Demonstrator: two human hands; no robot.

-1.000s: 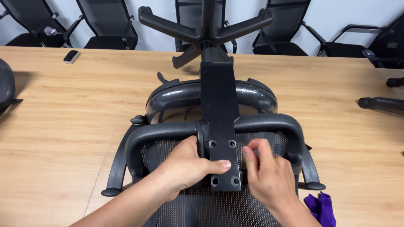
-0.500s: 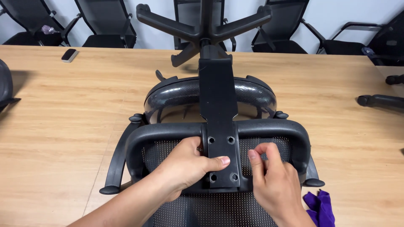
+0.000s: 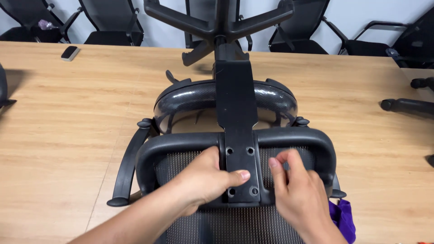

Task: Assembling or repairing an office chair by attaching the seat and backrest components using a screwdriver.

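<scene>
Pale wood-grain runs across the long table point(image 3: 68, 117) that fills the view, and beyond its far edge stand several black office chairs point(image 3: 113, 22) against a plain light wall. An upside-down black chair point(image 3: 226, 104) lies on the table, its star base point(image 3: 219, 20) raised at the far side and its mesh back point(image 3: 235, 226) nearest the person.

The left hand point(image 3: 203, 180) rests on the mesh frame, thumb pressed onto the black mounting bracket point(image 3: 239, 162), which has four holes and lies flat across the frame's top bar. Just right of the bracket, the right hand point(image 3: 298, 194) has thumb and forefinger pinched together on something small and dark; what it is cannot be made out. The two hands sit apart, one on either side of the bracket.

A dark phone-like object point(image 3: 70, 52) lies far to the left of the hands near the table's far edge. A purple cloth point(image 3: 343, 217) sits just right of the right wrist. Left of the hands the tabletop stretches bare to the frame edge; to the right it runs toward a table edge where other chair parts point(image 3: 407, 105) poke in.
</scene>
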